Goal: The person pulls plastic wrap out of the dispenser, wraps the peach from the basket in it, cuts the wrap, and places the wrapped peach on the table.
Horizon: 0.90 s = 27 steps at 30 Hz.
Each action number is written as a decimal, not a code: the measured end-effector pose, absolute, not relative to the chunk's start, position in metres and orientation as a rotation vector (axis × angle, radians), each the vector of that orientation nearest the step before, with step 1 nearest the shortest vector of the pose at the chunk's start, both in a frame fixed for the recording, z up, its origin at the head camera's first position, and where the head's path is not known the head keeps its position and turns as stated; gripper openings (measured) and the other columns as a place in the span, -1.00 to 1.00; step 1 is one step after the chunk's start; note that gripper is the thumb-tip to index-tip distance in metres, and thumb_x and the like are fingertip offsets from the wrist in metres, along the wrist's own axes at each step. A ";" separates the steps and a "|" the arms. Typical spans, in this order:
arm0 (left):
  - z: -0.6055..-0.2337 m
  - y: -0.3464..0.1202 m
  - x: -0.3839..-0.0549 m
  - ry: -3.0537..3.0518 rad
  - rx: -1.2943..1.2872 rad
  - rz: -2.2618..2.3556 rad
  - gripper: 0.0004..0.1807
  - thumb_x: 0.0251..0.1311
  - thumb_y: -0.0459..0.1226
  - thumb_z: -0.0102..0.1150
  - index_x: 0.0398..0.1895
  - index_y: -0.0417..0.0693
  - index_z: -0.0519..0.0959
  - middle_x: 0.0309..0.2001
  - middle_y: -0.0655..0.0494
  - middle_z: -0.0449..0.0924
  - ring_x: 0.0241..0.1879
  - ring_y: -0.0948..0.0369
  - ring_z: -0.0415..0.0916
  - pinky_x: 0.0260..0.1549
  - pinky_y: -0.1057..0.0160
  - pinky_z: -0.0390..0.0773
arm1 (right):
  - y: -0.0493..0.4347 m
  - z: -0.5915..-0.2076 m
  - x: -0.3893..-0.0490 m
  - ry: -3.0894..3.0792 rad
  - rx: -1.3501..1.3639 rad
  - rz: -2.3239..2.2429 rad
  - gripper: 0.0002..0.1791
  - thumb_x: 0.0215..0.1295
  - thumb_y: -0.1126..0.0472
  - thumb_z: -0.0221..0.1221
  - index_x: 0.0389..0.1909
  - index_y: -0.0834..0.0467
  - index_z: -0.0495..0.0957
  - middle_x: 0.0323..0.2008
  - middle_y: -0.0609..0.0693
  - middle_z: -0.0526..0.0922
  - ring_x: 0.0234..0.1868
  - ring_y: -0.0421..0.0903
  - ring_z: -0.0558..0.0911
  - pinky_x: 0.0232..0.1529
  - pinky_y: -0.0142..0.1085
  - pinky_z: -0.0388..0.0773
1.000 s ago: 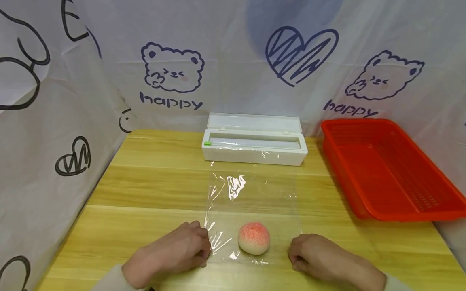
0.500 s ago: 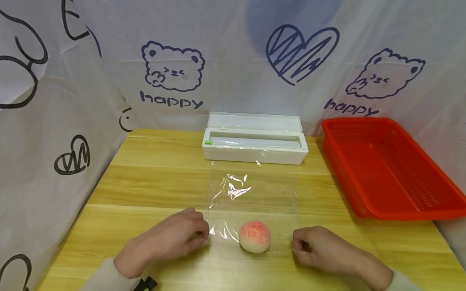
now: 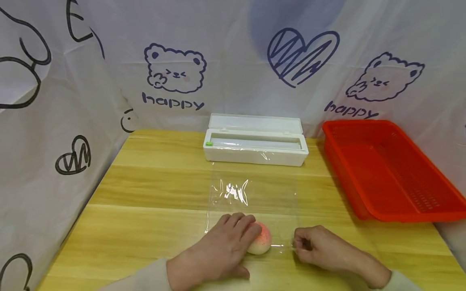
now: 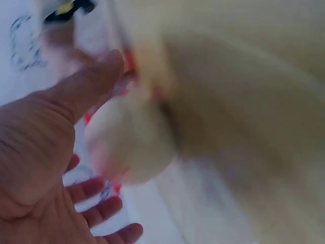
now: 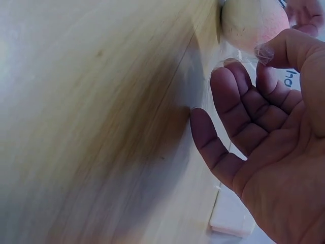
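A round peach [image 3: 261,239], cream below and speckled pink on top, sits on the near end of a clear sheet of plastic wrap [image 3: 255,206]. My left hand [image 3: 222,246] is at the peach's left side and covers part of it in the head view. In the left wrist view the fingers [image 4: 104,211] are spread, with the thumb apart from them beside the peach; that view is blurred, so contact is unclear. To the right, my right hand [image 3: 320,248] pinches the near right corner of the wrap between thumb and fingers, as the right wrist view shows.
The wrap runs back to a white dispenser box [image 3: 255,156] with its lid raised and a small green slider [image 3: 209,144] at its left end. On the right stands a red plastic basket [image 3: 349,178]. Printed cloth [image 3: 236,81] hangs behind the wooden table [image 3: 145,182].
My left hand has let go of the wrap's left corner and moved right to the peach. The right hand has lifted its corner slightly and keeps hold of it.
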<state>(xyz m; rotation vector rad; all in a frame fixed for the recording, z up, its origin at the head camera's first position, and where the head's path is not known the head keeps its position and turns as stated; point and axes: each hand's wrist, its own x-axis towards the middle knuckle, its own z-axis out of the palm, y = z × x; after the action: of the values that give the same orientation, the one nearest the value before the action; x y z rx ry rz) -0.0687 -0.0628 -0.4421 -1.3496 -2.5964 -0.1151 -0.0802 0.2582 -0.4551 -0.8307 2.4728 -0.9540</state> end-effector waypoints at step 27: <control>-0.431 -0.060 -0.146 -3.179 -1.136 -1.126 -0.49 0.31 -0.01 0.44 0.29 0.19 0.58 0.08 0.24 0.71 0.03 0.31 0.60 0.13 0.20 0.58 | 0.277 -0.450 -0.106 2.679 -0.588 -0.860 -0.81 0.38 0.22 0.31 -0.42 -0.06 0.54 -0.55 -0.26 0.51 -0.50 -0.34 0.44 -0.48 -0.42 0.38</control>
<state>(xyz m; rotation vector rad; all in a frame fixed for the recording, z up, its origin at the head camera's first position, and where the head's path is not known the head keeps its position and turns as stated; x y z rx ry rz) -0.1462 -0.0605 -0.4312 -1.1355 -3.1790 -1.1265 -0.1065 0.2772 -0.4502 -0.5876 2.6793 -0.8597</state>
